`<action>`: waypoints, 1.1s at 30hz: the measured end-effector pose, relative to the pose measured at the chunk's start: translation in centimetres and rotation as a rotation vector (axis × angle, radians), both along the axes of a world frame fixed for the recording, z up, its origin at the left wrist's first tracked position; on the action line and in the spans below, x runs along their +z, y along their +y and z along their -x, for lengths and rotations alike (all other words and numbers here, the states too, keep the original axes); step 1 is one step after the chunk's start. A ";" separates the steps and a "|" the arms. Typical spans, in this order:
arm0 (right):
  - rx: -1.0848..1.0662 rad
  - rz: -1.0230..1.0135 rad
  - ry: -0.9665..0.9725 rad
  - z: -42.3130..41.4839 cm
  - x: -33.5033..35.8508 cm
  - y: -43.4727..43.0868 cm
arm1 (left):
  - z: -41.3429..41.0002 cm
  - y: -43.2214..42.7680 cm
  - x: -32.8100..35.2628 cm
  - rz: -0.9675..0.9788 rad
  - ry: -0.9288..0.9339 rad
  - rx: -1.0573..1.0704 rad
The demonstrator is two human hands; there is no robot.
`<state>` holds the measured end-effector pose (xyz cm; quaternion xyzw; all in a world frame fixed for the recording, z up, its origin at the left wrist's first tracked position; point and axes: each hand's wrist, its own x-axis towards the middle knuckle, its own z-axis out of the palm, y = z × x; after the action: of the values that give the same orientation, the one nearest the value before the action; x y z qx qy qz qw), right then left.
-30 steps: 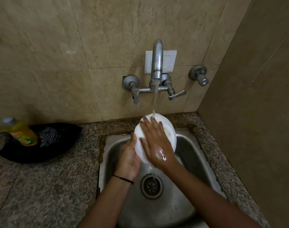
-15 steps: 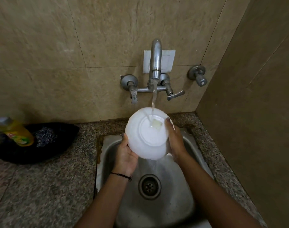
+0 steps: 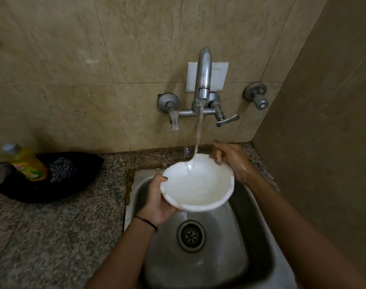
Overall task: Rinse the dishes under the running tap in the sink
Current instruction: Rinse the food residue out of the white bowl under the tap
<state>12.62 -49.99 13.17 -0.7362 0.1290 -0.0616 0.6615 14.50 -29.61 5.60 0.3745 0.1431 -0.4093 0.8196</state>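
Note:
A white bowl (image 3: 198, 185) with a wavy rim is held mouth-up over the steel sink (image 3: 255, 243). Water runs from the wall tap (image 3: 203, 80) and strikes the bowl's far inner side. My left hand (image 3: 158, 200) grips the bowl's near-left rim and underside. At the far-right rim, my right hand (image 3: 230, 158) holds the bowl with wet fingers. The sink drain (image 3: 191, 235) shows below the bowl. No other dishes are in view.
A yellow dish-soap bottle (image 3: 25, 163) lies on a black cloth (image 3: 53, 180) with a scrubber on the granite counter (image 3: 53, 236) at the left. A tiled wall rises close on the right. A separate valve knob (image 3: 257, 98) sticks out to the right of the tap.
The bowl was turned over: half a second ago its underside faced up under the stream, now its mouth faces up. My right hand moved from its face to the far-right rim.

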 end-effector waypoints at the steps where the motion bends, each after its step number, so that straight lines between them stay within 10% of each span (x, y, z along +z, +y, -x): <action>1: 0.038 0.119 0.015 0.0 0.3 0.1 | -0.1 -0.2 0.2 -0.018 -0.014 0.016; 7: 0.436 1.082 0.145 0.5 -2.5 4.4 | 0.2 -1.7 1.0 -0.004 -0.112 0.106; 17: 0.915 1.066 0.072 6.9 -1.9 6.6 | -0.6 0.3 0.0 -0.017 -0.136 0.190; 23: 0.623 1.420 0.187 6.4 -3.6 3.8 | -0.4 0.3 0.2 -0.103 -0.157 0.205; 30: 0.777 0.880 0.141 4.4 -3.9 7.4 | 0.5 0.6 -0.1 -0.021 -0.087 0.174; 33: 0.721 1.226 0.035 0.5 -6.2 5.0 | 0.9 0.7 -0.4 -0.040 -0.152 0.163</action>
<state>12.09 -45.04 6.98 -0.9734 -0.1700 0.1116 0.1053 13.58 -28.96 5.25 0.4081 0.1188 -0.3085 0.8510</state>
